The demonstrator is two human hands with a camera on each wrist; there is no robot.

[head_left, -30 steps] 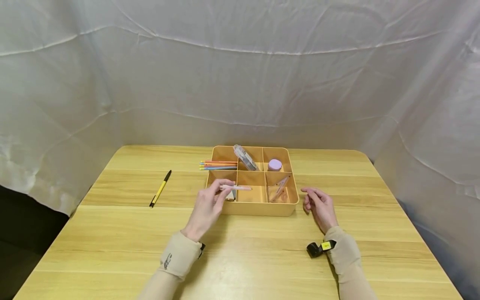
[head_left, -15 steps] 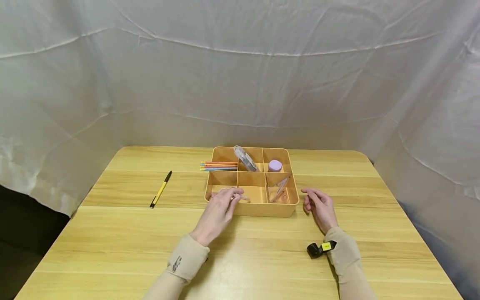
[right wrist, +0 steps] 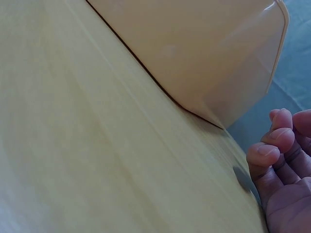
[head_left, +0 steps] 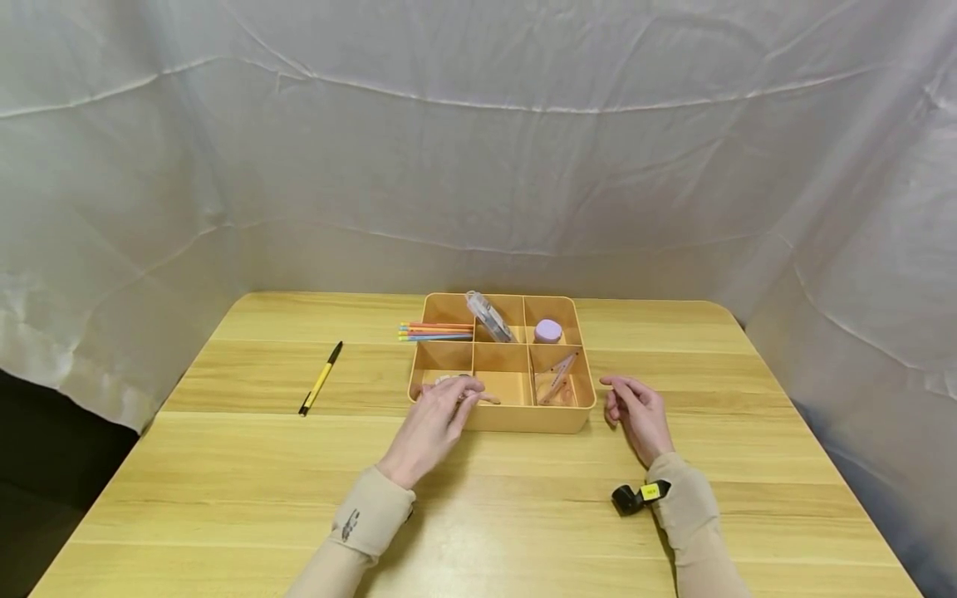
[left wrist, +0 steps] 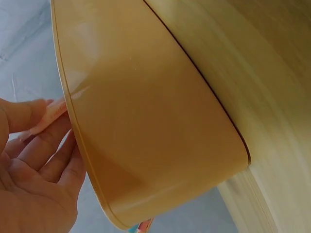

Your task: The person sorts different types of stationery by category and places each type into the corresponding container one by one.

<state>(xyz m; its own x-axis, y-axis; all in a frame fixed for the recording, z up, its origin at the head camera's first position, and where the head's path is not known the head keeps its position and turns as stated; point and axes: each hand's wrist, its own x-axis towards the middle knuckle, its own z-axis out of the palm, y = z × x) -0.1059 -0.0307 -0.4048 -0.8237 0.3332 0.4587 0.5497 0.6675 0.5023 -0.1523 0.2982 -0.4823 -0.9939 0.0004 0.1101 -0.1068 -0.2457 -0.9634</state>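
Note:
My left hand (head_left: 428, 422) is over the front left rim of a tan six-part organizer (head_left: 527, 419). Thumb and fingers pinch a slim, pale pink strip (left wrist: 50, 116), whose exact kind I cannot tell; the organizer's wall hides part of it in the left wrist view. Under that hand the front left compartment is mostly covered, with a bit of something whitish (head_left: 443, 379) showing. To the right of the organizer, my right hand (head_left: 639, 413) rests by the table with loosely curled fingers and holds nothing; a small gap separates it from the organizer.
Several colored pencils (head_left: 437, 332) stick out over the organizer's left side. A clear case (head_left: 489, 317) leans in the back middle compartment, a purple round item (head_left: 548, 330) sits back right, and pinkish straight-edged pieces (head_left: 559, 379) lie front right. A yellow-black pen (head_left: 321, 379) lies left.
My left hand has moved right and lower toward the organizer's front rim, still pinching the pale pink strip; it is nearly still over the last half second. The right hand stays put.

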